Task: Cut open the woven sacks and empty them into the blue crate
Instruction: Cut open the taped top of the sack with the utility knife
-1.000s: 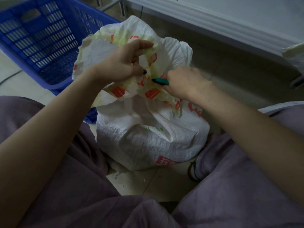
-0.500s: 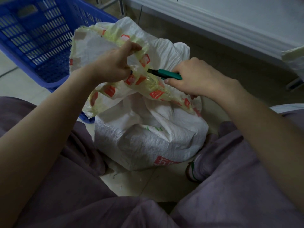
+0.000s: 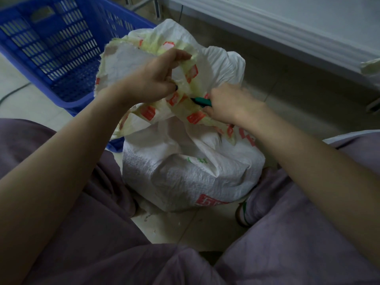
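Cutting at the sack top; it stands on the floor between my knees, crate far left. Left hand pinches the loose top taut; right hand grips the cutter. Risk: the blade slips toward my left fingers, just beside it.

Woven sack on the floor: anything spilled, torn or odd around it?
The white woven sack has a ragged, frayed top edge beside the left hand, and pale scraps litter the tiled floor at its base. Nothing else stands out.
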`<action>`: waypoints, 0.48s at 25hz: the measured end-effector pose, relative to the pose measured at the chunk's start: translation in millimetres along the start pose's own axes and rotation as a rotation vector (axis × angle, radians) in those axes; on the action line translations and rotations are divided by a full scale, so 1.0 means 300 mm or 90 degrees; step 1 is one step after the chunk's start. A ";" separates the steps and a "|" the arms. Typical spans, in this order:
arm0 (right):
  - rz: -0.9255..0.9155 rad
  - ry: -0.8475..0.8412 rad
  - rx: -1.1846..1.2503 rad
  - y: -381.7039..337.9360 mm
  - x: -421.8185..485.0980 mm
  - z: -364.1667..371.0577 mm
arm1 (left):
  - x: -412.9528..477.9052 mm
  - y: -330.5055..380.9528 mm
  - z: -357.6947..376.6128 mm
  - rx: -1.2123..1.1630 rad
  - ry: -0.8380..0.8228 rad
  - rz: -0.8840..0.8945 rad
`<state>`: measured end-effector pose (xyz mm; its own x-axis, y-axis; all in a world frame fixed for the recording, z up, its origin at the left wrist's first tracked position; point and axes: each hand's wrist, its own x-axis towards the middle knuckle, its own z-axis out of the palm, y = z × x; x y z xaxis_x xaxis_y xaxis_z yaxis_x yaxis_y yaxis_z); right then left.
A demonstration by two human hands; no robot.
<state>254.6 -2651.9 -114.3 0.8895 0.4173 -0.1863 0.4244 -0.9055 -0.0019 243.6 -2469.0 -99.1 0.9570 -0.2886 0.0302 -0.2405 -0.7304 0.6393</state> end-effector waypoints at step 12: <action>0.040 -0.119 0.268 0.149 -0.090 -0.146 | 0.015 -0.032 -0.020 0.078 0.036 -0.100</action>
<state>257.0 -2700.2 -66.2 0.8496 0.3738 -0.3722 0.2302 -0.8976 -0.3759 251.3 -2459.5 -100.6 0.9911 -0.1321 -0.0169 -0.1019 -0.8344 0.5416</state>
